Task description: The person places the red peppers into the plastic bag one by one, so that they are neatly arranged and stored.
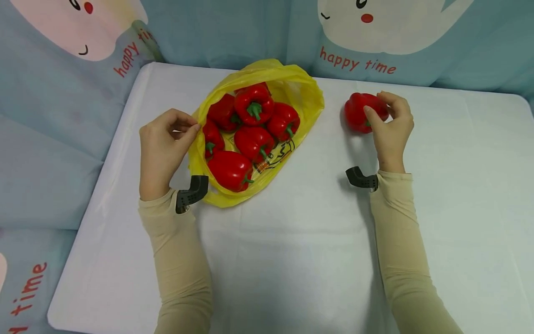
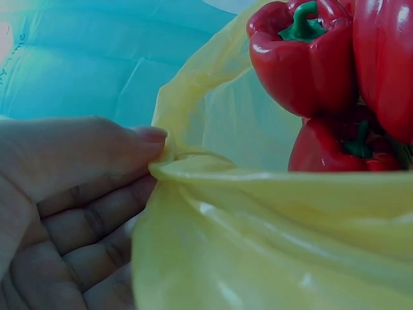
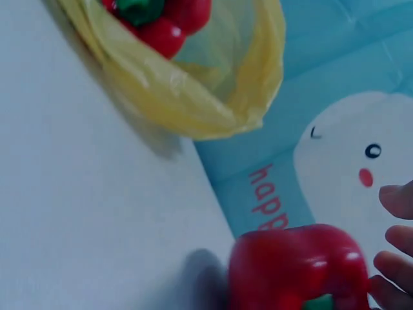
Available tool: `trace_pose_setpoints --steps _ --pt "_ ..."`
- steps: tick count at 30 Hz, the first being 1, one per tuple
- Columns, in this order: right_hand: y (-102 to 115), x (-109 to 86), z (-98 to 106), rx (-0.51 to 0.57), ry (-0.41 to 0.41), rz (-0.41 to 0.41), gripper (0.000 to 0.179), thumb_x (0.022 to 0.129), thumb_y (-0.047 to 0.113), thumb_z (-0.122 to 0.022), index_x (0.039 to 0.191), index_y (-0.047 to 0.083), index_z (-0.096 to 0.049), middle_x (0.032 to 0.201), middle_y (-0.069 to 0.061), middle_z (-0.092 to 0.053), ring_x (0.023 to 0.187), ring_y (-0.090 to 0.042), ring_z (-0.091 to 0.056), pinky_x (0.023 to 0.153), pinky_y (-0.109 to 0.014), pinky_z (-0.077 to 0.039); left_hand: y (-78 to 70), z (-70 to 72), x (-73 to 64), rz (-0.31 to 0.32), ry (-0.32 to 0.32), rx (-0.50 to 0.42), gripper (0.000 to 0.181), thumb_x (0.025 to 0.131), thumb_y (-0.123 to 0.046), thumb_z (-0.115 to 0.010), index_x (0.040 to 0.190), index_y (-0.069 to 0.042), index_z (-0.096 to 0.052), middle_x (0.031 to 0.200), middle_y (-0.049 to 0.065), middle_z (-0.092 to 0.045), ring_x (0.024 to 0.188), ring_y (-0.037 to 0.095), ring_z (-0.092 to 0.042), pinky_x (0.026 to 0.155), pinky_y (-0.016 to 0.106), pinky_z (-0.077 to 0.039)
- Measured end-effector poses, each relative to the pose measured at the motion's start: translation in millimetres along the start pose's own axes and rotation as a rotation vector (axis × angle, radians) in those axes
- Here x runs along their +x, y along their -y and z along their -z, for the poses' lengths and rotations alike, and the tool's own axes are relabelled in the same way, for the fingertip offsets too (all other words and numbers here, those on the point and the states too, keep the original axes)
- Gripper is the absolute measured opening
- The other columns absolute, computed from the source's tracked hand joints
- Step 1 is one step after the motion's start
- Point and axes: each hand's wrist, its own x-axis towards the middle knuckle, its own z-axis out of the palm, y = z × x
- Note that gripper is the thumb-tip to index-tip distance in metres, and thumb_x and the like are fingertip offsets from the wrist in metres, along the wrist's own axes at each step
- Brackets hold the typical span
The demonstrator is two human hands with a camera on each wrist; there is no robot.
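In the head view, my left hand [image 1: 164, 148] pinches the left rim of a yellow plastic bag [image 1: 314, 95] between thumb and fingertips. The left wrist view shows the bag's film [image 2: 213, 226] gathered at that pinch. Several glossy red bell peppers [image 1: 229, 169] with green stems lie inside the bag's wide mouth, which faces me. To the right of the bag, my right hand [image 1: 394, 125] holds a single red bell pepper [image 1: 359, 111], thumb on its near side and fingers around its far right side. That pepper [image 3: 284, 265] fills the lower edge of the right wrist view.
Everything is on a white-covered table [image 1: 283, 260] with rounded corners. Behind it and along its left side hangs a blue curtain [image 1: 250, 32] with cartoon prints and red lettering. A black wrist camera [image 1: 193, 191] sits by the left cuff, another [image 1: 360, 178] by the right.
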Motion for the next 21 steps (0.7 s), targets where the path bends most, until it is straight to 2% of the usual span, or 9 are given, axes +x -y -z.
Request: trace_pose_setpoints --steps 5,10,17,21 --pt "-9 0.1 1 -0.087 0.005 0.001 0.038 0.082 0.014 -0.074 0.117 0.001 -0.066 0.125 -0.005 -0.058 0.117 -0.011 -0.049 0.097 -0.021 -0.042 -0.3 0.2 0.1 0.004 -0.002 -0.007 0.016 0.088 -0.01 -0.067 0.092 0.005 -0.068 0.089 0.015 -0.068 0.073 0.0 -0.056 0.068 0.007 -0.045" --pt "-17 1.0 2 -0.173 0.026 0.021 0.044 0.084 0.013 -0.073 0.125 0.002 -0.062 0.129 -0.006 -0.055 0.121 -0.01 -0.046 0.099 -0.02 -0.04 -0.8 -0.2 0.6 0.005 0.001 -0.01 0.016 0.088 -0.01 -0.067 0.093 0.005 -0.068 0.089 0.015 -0.068 0.073 0.002 -0.056 0.069 0.007 -0.046" --pt "-21 1.6 1 -0.233 0.061 0.091 0.044 0.083 0.014 -0.074 0.124 0.003 -0.062 0.129 -0.007 -0.055 0.123 -0.012 -0.04 0.1 -0.021 -0.033 -0.8 -0.4 0.6 -0.001 0.0 -0.004 0.015 0.088 -0.01 -0.067 0.093 0.005 -0.068 0.089 0.015 -0.068 0.073 0.001 -0.056 0.068 0.007 -0.045" --pt "-25 0.8 1 -0.257 0.056 0.086 0.048 0.083 0.018 -0.075 0.127 0.008 -0.061 0.133 -0.004 -0.05 0.127 -0.01 -0.031 0.101 -0.022 -0.031 -1.1 -0.4 0.3 -0.002 0.0 -0.006 0.016 0.088 -0.01 -0.067 0.092 0.005 -0.068 0.089 0.015 -0.068 0.073 0.0 -0.055 0.068 0.007 -0.045"
